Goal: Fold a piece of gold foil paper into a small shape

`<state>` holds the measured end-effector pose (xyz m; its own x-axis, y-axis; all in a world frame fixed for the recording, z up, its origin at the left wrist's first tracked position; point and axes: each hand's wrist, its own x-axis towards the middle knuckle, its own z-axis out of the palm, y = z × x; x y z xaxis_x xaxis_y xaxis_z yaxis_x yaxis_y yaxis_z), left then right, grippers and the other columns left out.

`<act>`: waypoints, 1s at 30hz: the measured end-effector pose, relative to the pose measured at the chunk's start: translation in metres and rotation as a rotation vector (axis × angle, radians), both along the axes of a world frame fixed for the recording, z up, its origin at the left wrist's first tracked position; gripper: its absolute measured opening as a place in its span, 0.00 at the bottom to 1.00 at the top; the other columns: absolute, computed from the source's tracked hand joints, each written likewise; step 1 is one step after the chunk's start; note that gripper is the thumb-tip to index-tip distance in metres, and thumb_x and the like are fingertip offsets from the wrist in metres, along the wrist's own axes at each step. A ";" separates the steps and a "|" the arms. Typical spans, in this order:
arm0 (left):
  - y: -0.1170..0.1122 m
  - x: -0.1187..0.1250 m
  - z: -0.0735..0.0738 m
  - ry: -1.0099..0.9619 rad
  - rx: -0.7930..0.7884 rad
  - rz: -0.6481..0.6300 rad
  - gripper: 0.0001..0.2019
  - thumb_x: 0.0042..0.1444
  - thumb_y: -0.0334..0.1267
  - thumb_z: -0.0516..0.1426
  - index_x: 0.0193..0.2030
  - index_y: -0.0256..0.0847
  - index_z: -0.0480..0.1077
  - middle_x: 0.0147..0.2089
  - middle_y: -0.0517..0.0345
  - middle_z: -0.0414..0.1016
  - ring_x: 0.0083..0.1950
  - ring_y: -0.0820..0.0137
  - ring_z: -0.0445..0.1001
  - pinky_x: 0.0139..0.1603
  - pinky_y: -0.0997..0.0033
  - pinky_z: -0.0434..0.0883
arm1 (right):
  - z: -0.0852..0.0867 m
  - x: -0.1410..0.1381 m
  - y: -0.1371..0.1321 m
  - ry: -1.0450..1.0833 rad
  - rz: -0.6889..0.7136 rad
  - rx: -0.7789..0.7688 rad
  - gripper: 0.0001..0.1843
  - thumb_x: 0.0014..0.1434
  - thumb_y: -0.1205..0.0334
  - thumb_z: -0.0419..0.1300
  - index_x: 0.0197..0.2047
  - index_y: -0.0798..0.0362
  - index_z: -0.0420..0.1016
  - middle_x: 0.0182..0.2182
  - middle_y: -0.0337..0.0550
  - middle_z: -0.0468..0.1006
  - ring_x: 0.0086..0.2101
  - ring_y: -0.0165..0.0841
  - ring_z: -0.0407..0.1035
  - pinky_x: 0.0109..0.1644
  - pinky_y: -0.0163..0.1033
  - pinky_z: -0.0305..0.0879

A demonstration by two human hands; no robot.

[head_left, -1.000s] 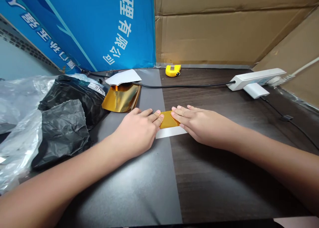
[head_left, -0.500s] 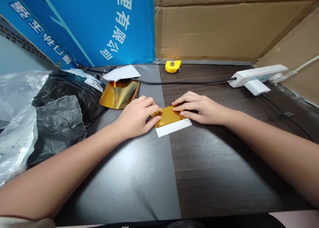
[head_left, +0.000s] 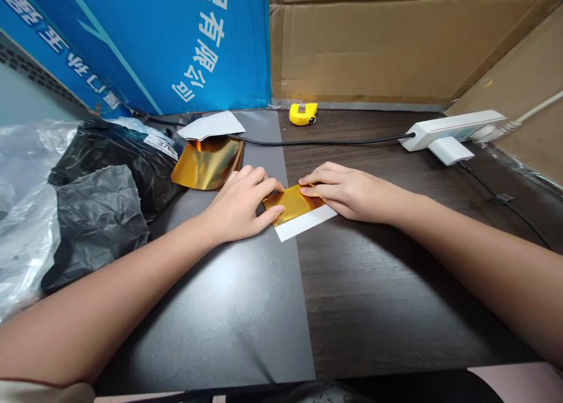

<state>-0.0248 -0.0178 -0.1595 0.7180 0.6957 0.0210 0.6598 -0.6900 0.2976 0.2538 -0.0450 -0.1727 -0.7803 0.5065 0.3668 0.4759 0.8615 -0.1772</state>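
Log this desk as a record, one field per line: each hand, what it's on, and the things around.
Left hand: fingers at the left end of the gold sheet
Right hand: fingers on its right part
Sheet's near edge: white band
Left: gold stack partly under white paper; black bag
Back: yellow tape measure
Right: white power strip

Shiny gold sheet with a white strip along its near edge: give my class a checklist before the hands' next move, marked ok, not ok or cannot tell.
1. Left hand and right hand touching the shiny gold sheet: ok.
2. Flat white strip fully covered: not ok, it shows.
3. Yellow tape measure clear of both hands: ok.
4. Thin black cable clear of the sheet: ok, it runs behind.
5. Stacked glossy gold sheets clear of the left hand: cannot tell, they overlap in view.
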 end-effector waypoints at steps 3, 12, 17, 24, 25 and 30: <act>-0.001 0.000 0.000 0.005 0.021 -0.032 0.24 0.64 0.57 0.49 0.57 0.48 0.73 0.48 0.53 0.70 0.49 0.72 0.60 0.54 0.64 0.58 | -0.001 -0.004 -0.003 0.003 -0.017 0.011 0.15 0.73 0.65 0.51 0.51 0.60 0.78 0.54 0.55 0.77 0.54 0.42 0.69 0.59 0.52 0.72; -0.002 -0.001 -0.002 -0.036 0.094 -0.073 0.21 0.63 0.54 0.52 0.54 0.46 0.75 0.45 0.53 0.71 0.45 0.74 0.60 0.49 0.67 0.57 | -0.003 -0.004 -0.002 0.039 -0.015 -0.001 0.13 0.73 0.64 0.53 0.51 0.59 0.77 0.52 0.55 0.76 0.50 0.39 0.68 0.56 0.49 0.72; 0.000 -0.001 -0.003 -0.052 0.060 -0.060 0.22 0.64 0.54 0.51 0.54 0.46 0.76 0.44 0.53 0.71 0.45 0.75 0.60 0.50 0.67 0.58 | -0.001 -0.005 -0.004 0.096 -0.033 -0.052 0.10 0.70 0.62 0.58 0.47 0.58 0.78 0.46 0.52 0.75 0.45 0.36 0.68 0.50 0.44 0.71; 0.002 -0.001 -0.003 -0.085 0.081 -0.050 0.20 0.67 0.52 0.50 0.54 0.53 0.78 0.46 0.54 0.72 0.47 0.75 0.61 0.51 0.69 0.58 | 0.003 -0.009 -0.007 0.130 0.053 -0.078 0.10 0.70 0.63 0.59 0.41 0.58 0.80 0.32 0.45 0.73 0.33 0.29 0.65 0.38 0.37 0.65; 0.003 -0.001 -0.004 -0.091 0.073 -0.060 0.20 0.68 0.51 0.48 0.53 0.53 0.79 0.44 0.54 0.73 0.45 0.76 0.61 0.49 0.70 0.58 | 0.004 -0.010 -0.008 0.144 0.085 -0.090 0.09 0.70 0.63 0.60 0.41 0.57 0.80 0.33 0.45 0.74 0.34 0.29 0.66 0.39 0.37 0.66; 0.005 -0.002 -0.006 -0.116 0.052 -0.147 0.22 0.70 0.47 0.44 0.52 0.49 0.79 0.45 0.54 0.76 0.45 0.77 0.63 0.49 0.72 0.61 | 0.007 -0.016 -0.012 0.144 0.199 -0.179 0.07 0.68 0.64 0.60 0.41 0.55 0.80 0.56 0.52 0.76 0.54 0.39 0.69 0.58 0.49 0.69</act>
<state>-0.0266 -0.0123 -0.1655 0.8027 0.5790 0.1428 0.5138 -0.7931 0.3270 0.2379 -0.0574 -0.1661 -0.8175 0.4150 0.3993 0.2596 0.8844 -0.3879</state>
